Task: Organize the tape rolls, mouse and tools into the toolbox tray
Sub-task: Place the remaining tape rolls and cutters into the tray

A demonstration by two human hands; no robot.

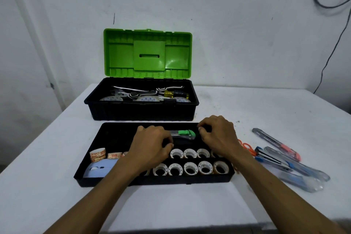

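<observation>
A black toolbox tray (pixel 106 133) lies on the white table before me. Several white tape rolls (pixel 190 168) stand in its front compartments, patterned tape rolls (pixel 97 155) and a light blue mouse (pixel 100 169) at its left. A green utility knife (pixel 185 134) lies in the tray's back compartment. My left hand (pixel 152 146) holds the knife's left end with curled fingers. My right hand (pixel 218 135) grips its right end.
The open toolbox (pixel 144 108) with green lid (pixel 148 53) stands behind the tray, holding a yellow-handled screwdriver (pixel 175 94), a wrench and big tape rolls. To the right lie a pink-slider cutter (pixel 277 143), blue cutters (pixel 284 165) and orange scissors (pixel 247 147).
</observation>
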